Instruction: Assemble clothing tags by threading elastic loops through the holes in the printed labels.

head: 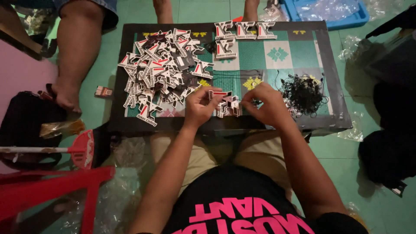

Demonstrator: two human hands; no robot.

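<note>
One tag [219, 93] is gripped by the left hand [200, 106]; the right hand [268, 104] is clenched on a string [256, 103]. A few tags [243, 31] are laid out; a big pile [162, 69] remains.

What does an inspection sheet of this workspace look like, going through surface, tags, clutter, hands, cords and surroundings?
Surface: low board with green patterned top, on a green floor.
Job's things: tag pile at left; tag row at the far edge.
Clutter: small box on the floor.
Grippers: left hand pinches a tag; right hand is closed beside it.
Cables: black cord tangle at right.
Surroundings: another person's leg, blue tray, red stool.
</note>
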